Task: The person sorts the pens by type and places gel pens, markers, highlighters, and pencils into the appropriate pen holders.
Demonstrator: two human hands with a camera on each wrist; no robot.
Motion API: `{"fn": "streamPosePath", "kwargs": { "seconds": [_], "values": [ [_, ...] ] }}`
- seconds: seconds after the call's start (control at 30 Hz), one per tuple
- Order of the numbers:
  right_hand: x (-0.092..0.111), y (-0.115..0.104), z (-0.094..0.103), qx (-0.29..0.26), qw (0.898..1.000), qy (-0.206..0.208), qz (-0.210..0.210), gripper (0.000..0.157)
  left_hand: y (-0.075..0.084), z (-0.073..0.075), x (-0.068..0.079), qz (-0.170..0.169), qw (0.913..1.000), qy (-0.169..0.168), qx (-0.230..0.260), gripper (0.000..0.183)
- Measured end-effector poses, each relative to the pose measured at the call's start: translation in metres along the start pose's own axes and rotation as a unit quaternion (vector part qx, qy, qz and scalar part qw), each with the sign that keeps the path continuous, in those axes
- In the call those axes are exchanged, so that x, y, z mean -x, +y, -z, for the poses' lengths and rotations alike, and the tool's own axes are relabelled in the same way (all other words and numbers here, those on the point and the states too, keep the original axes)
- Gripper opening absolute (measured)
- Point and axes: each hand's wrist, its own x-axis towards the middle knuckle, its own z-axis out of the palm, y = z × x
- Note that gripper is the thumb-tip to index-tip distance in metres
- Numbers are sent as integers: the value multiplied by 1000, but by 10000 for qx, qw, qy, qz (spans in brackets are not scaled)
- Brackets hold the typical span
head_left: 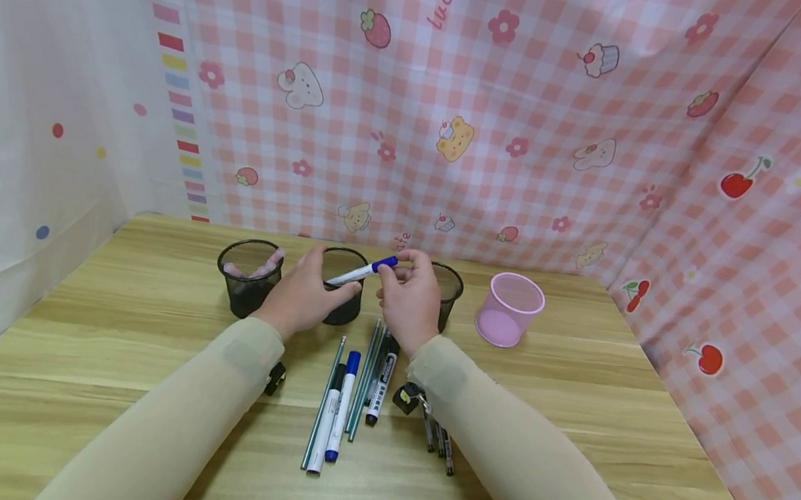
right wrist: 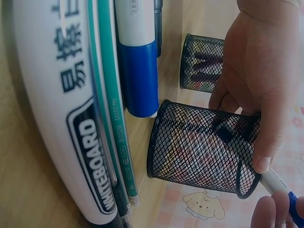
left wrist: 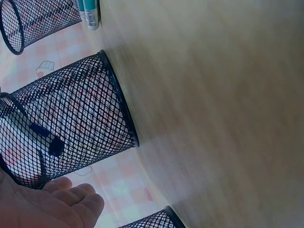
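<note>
My right hand [head_left: 410, 295] pinches the blue cap of a whiteboard marker [head_left: 355, 275] between thumb and fingers. The marker slants, and its lower end dips inside the middle black mesh pen cup [head_left: 341, 311]. In the left wrist view that dark end [left wrist: 56, 146] shows through the mesh. At the left side of this cup is my left hand [head_left: 304, 298], its thumb reaching over the rim close to the marker. Its fingers [left wrist: 83, 204] lie loosely extended along the cup's side in the left wrist view.
The left black mesh cup [head_left: 247, 303] holds pink items. Right of my right hand stand another black mesh cup [head_left: 448, 289] and a pink cup [head_left: 500, 333]. Nearer lie pencils [head_left: 323, 403], whiteboard markers [head_left: 343, 411], a black-ended marker [head_left: 383, 383] and several black pens [head_left: 449, 457]. Behind hangs a checked curtain [head_left: 410, 183].
</note>
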Motion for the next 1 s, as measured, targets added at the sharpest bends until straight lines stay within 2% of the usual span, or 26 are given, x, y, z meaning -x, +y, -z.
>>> {"fn": "streamPosePath", "kwargs": {
  "seconds": [0.6, 0.83, 1.0],
  "values": [
    [3, -2, 3, 233, 9996, -112, -79, 19, 0, 0, 1, 95, 9999, -95, 15, 109],
    [3, -6, 17, 168, 9996, -189, 96, 18, 0, -1, 0, 130, 9999, -103, -7, 111],
    [0, -11, 33, 354, 9990, -210, 150, 16, 0, 0, -1, 109, 9999, -108, 25, 112]
  ]
}}
